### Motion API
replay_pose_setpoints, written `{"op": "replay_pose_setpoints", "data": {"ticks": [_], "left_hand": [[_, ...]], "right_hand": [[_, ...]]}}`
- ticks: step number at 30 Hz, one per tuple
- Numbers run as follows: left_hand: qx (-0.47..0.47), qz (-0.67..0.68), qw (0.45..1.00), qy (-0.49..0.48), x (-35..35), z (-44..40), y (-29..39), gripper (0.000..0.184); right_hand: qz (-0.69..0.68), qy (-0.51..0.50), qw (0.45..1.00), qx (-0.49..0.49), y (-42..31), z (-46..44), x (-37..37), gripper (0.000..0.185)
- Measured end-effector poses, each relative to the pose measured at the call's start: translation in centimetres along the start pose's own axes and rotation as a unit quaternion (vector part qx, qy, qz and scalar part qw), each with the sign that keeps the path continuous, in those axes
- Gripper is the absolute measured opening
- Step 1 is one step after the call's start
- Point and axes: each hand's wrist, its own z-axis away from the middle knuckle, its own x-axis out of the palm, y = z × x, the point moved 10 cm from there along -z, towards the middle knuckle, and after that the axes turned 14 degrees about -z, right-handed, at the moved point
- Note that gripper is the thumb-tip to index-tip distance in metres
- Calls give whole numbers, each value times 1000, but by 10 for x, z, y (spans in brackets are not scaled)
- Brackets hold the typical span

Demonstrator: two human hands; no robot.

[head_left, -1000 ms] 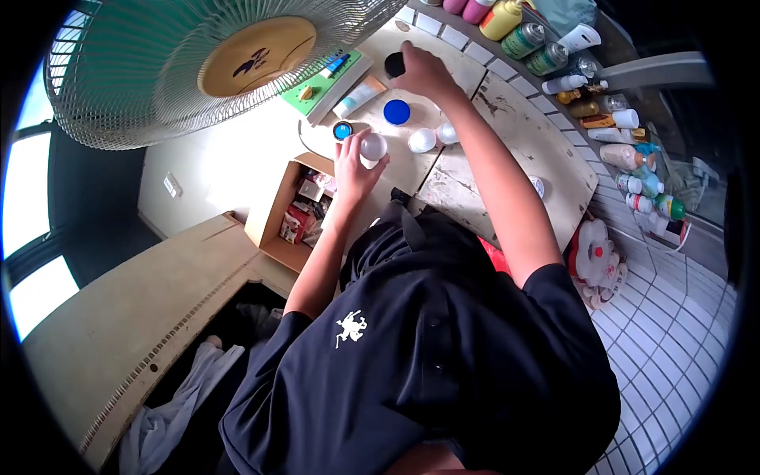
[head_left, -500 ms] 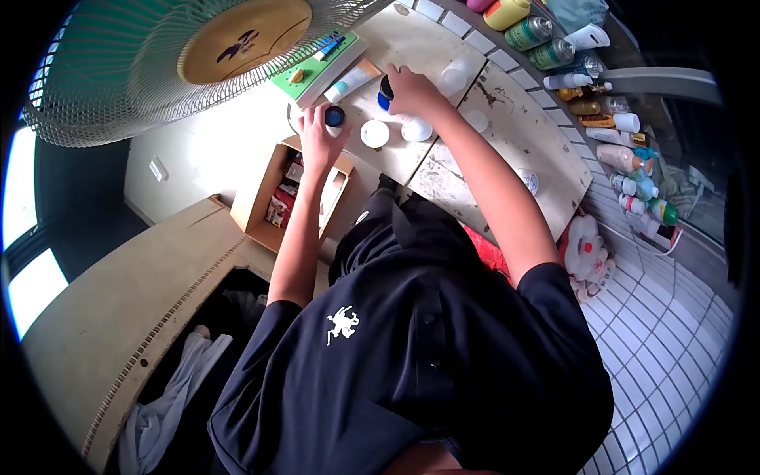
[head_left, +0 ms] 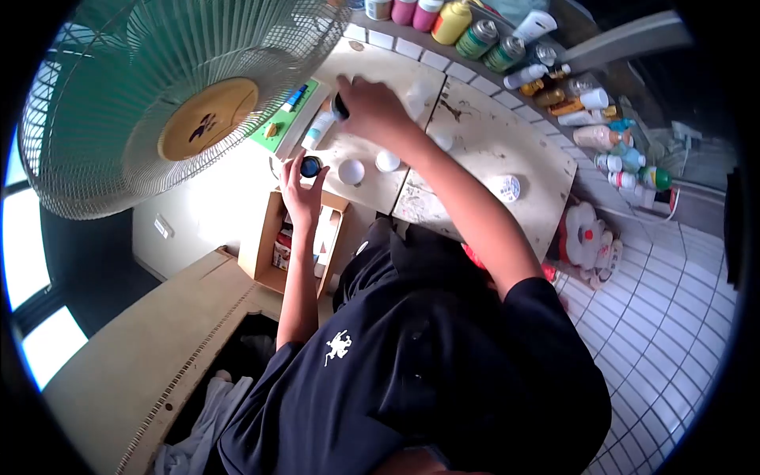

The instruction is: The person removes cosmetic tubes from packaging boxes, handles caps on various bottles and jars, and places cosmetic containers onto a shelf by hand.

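My left hand (head_left: 301, 190) has its fingers around a small round dark-blue container (head_left: 310, 166) at the table's near left edge. Beside it stands a round white container (head_left: 351, 172), with another white one (head_left: 387, 161) to its right. My right hand (head_left: 372, 109) is raised over the table (head_left: 475, 150), its fingers gripping a dark round lid (head_left: 340, 106). A white tube (head_left: 318, 131) lies just left of that lid. On the right of the table sits a round white tub (head_left: 505, 188) with print on top.
A large fan (head_left: 207, 119) stands at the upper left, beside a green box (head_left: 279, 127). An open cardboard box (head_left: 273, 277) is below my left hand. Bottles, such as a yellow one (head_left: 451, 21), line the tiled ledge. A plastic bag (head_left: 584, 237) hangs at the right.
The view has shifted. My left hand has gone from a white container to the dark-blue one. My right hand has picked up the dark lid and moved left, near the tube.
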Motion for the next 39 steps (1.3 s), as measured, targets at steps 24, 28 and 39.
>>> {"op": "replay_pose_setpoints", "data": {"ticks": [24, 28, 39], "left_hand": [[9, -141, 967, -211, 71, 18, 59, 60], [-59, -188, 956, -218, 57, 29, 29, 61], [189, -35, 935, -298, 71, 39, 283, 63]], "right_hand": [[16, 55, 966, 251, 241, 215, -45, 66], [-87, 118, 967, 208, 238, 227, -60, 93], [-60, 234, 949, 205, 245, 322, -104, 90]]}}
